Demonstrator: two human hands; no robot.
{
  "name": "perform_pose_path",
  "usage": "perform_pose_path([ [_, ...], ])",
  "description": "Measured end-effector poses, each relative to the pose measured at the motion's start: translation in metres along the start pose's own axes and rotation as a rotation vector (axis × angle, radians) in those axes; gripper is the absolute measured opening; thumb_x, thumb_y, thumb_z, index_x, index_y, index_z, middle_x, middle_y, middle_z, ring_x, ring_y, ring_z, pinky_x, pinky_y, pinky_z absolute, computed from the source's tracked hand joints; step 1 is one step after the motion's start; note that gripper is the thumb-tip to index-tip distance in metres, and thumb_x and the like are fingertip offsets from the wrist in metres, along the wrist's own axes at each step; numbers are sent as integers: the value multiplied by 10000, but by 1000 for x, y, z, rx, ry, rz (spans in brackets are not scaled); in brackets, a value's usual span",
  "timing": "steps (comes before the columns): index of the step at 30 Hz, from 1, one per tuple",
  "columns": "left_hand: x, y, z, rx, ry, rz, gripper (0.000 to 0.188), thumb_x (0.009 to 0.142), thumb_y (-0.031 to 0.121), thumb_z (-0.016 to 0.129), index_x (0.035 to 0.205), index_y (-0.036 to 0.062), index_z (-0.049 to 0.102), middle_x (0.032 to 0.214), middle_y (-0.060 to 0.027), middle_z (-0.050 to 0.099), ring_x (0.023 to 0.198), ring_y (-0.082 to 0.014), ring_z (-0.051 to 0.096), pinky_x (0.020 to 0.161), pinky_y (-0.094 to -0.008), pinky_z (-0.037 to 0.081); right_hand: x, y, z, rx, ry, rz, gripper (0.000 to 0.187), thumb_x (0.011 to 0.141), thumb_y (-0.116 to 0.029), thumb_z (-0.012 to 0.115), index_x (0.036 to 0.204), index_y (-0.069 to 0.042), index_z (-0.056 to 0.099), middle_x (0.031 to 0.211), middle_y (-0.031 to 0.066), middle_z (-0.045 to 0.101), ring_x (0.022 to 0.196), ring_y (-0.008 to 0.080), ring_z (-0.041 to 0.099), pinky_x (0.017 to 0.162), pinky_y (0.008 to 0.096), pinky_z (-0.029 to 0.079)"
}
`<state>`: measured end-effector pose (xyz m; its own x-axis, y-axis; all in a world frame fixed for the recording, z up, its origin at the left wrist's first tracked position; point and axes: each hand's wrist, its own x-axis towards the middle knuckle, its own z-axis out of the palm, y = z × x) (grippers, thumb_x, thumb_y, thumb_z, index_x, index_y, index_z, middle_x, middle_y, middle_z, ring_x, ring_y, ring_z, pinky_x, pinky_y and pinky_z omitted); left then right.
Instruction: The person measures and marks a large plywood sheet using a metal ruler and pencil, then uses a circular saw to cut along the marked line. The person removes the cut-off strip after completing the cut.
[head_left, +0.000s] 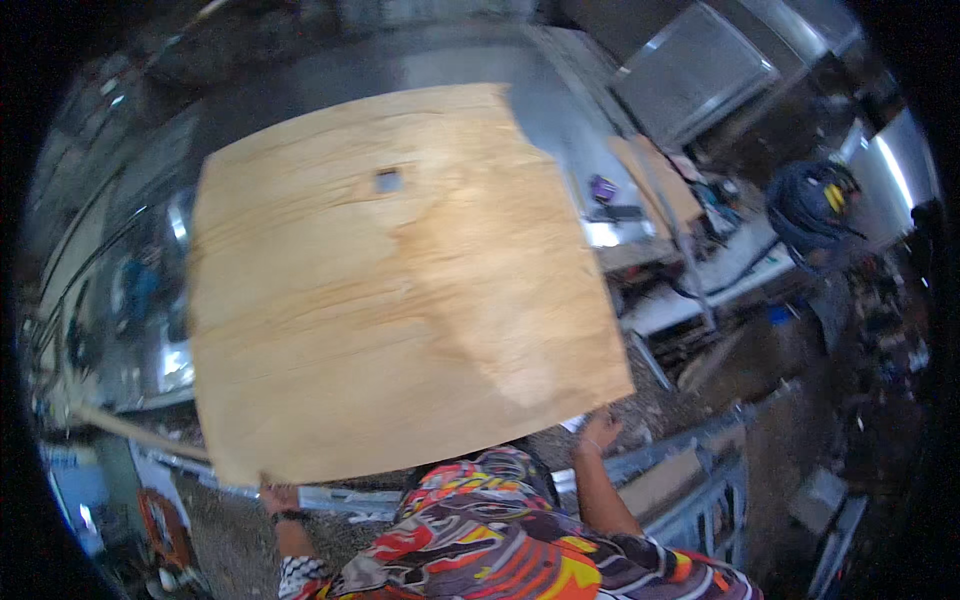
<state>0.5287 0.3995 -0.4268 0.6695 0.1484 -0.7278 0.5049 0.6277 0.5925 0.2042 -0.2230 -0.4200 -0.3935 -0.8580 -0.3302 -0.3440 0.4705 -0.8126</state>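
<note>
A large plywood sheet (330,260) spreads out in front of me, tan with wavy grain, a small square hole in its upper part and a notch at its far right corner. My left hand (278,497) grips the near left corner, its fingers partly hidden by the board. At the near right corner, my right hand (600,430) is closed on the edge. The sheet covers much of a shiny metal worktop (440,68) beyond me.
A purple tape measure (602,188) lies on the worktop, right of the sheet. Further right are a coiled dark cable (815,215) and a leaning metal panel (690,75). A wooden strip (140,432) sticks out at left. Metal frames (700,490) stand low at right.
</note>
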Motion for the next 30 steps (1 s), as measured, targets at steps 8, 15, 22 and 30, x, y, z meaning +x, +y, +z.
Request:
perform_pose_path([
  [8, -28, -87, 56, 52, -23, 42, 477, 1051, 475, 559, 1377, 128, 536, 1267, -127, 663, 1113, -311, 667, 794, -488, 592, 109, 46, -10, 515, -698, 433, 497, 1071, -457, 425, 1261, -50, 638, 1138, 130, 723, 1007, 273, 721, 853, 453, 634],
  [15, -64, -126, 60, 93, -70, -48, 531, 1038, 467, 597, 1442, 140, 486, 1324, -82, 637, 1147, -258, 664, 866, -469, 598, 113, 6, -1, 315, -849, 335, 536, 1066, -465, 434, 1337, -28, 589, 1199, 175, 708, 1059, 320, 712, 894, 516, 607],
  [22, -31, -164, -126, 127, 123, 119, 566, 1028, 518, 575, 1352, 54, 595, 999, -74, 714, 930, -230, 672, 792, -369, 553, -110, -2, 8, -44, -1321, 342, 575, 1064, -484, 441, 1378, -16, 551, 1184, 194, 712, 1065, 343, 710, 929, 538, 583],
  [30, -170, -209, -244, 533, 168, -456, 709, 989, 657, 509, 1326, 45, 628, 1027, -118, 727, 934, -304, 679, 813, -428, 541, -244, -53, 5, -383, -1945, 344, 625, 1062, -507, 448, 1425, -2, 509, 1168, 215, 716, 1072, 369, 708, 969, 562, 556],
])
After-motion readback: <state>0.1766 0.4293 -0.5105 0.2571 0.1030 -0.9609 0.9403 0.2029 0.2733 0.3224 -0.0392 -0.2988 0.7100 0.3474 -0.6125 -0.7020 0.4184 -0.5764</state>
